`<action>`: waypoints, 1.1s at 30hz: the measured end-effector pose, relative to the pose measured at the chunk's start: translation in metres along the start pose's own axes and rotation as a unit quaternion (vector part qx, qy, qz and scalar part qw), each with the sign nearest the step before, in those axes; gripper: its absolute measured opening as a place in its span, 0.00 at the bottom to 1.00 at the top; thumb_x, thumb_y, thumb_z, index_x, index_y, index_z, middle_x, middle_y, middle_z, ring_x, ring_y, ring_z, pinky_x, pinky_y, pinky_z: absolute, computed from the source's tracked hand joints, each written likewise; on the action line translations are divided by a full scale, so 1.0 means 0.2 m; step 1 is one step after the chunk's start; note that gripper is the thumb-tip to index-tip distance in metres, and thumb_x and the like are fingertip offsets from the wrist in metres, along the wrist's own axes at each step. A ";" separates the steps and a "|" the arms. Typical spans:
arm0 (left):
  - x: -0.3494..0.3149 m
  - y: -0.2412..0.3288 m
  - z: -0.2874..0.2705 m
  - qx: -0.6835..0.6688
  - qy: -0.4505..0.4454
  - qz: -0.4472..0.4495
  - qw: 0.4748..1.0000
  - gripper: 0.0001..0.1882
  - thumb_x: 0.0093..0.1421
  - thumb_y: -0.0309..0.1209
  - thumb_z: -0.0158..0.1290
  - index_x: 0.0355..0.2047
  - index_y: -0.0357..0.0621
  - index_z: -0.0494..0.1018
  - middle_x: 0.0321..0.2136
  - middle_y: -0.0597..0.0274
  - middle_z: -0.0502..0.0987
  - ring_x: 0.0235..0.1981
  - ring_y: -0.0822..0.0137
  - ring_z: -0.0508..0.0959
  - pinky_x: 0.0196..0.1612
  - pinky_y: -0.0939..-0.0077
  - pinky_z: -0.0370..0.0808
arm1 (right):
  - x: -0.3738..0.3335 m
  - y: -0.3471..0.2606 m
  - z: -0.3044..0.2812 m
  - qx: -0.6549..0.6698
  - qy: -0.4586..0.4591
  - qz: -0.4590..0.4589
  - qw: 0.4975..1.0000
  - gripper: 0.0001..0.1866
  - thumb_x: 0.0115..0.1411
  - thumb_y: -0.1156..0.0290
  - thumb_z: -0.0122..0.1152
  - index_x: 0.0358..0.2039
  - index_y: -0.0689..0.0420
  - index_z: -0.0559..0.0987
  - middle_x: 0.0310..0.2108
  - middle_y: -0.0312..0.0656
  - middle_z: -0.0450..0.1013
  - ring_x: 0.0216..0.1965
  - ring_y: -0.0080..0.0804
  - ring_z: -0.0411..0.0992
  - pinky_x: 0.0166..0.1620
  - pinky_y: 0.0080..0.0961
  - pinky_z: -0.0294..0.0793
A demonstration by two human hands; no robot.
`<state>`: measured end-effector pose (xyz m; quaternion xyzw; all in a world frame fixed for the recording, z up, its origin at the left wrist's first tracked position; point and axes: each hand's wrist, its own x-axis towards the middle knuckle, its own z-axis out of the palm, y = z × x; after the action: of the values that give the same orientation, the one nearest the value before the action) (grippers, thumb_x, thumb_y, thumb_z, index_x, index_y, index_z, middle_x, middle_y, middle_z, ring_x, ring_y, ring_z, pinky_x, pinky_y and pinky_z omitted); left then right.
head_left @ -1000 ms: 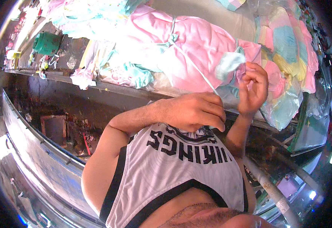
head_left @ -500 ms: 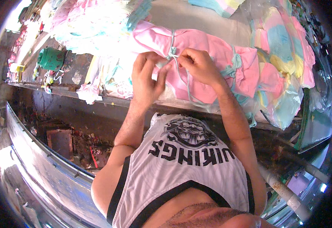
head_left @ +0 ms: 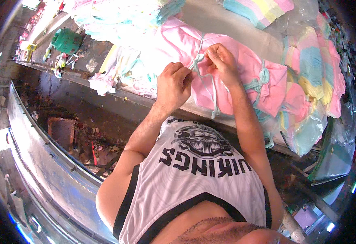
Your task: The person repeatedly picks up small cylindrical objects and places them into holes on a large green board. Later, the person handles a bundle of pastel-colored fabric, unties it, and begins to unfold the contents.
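Observation:
A bundle of pink cloth [head_left: 231, 53] lies across the table edge before me, bound by pale green fabric strips. My left hand [head_left: 174, 84] is closed, its fingertips pinching at the knot of one fabric strip [head_left: 198, 61] on the bundle's left part. On the right side of that knot, my right hand [head_left: 223, 64] is closed too, thumb and forefinger pinched at the strip. A loose end hangs down over the pink cloth between my hands. Farther right, a second green strip [head_left: 260, 81] is tied in a bow around the same bundle.
Stacked pale cloths [head_left: 117, 20] rise at the far left, washed out by glare. Striped pastel cloths [head_left: 312, 57] and clear plastic bags [head_left: 308, 132] lie on the right. A green container [head_left: 66, 41] stands on the left of the table [head_left: 210, 18]. A metal panel [head_left: 51, 150] runs behind my left side.
My hands have drawn in around the knot, the left moving right and lower, its fingers closing. The view has shifted, so the table sits farther right.

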<state>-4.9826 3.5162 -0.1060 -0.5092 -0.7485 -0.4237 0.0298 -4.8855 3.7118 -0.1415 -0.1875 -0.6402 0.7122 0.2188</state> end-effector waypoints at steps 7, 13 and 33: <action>-0.23 0.18 -0.29 -0.254 -0.101 -0.071 0.959 0.15 0.66 0.36 0.64 0.26 0.39 0.76 0.22 0.58 0.71 0.26 0.58 0.71 0.31 0.63 0.66 | -0.02 0.01 0.00 -0.165 -0.029 -0.076 0.983 0.09 0.74 0.70 0.60 0.47 0.61 0.82 0.37 0.36 0.80 0.37 0.20 0.78 0.38 0.20 0.81; -0.33 0.24 -0.38 -0.634 -0.221 0.108 0.733 0.22 0.69 0.46 0.62 0.24 0.44 0.81 0.24 0.60 0.79 0.25 0.56 0.74 0.34 0.60 0.68 | -0.04 -0.04 0.03 -0.187 -0.088 -0.097 0.974 0.10 0.74 0.72 0.59 0.48 0.62 0.83 0.37 0.40 0.82 0.39 0.22 0.80 0.43 0.24 0.80; -0.28 -0.08 -0.33 -0.831 -0.047 0.077 0.548 0.14 0.48 0.40 0.66 0.15 0.57 0.70 0.26 0.73 0.73 0.38 0.63 0.72 0.49 0.59 0.71 | -0.23 -0.41 -0.11 -0.393 -0.124 -0.245 0.877 0.07 0.54 0.74 0.66 0.28 0.59 0.75 0.21 0.42 0.71 0.22 0.36 0.71 0.30 0.37 0.69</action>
<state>-4.9938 3.4295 -0.1005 -0.3816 -0.0204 -0.8285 -0.4092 -4.8296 3.7110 -0.0628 -0.0055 -0.9149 0.3426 0.2133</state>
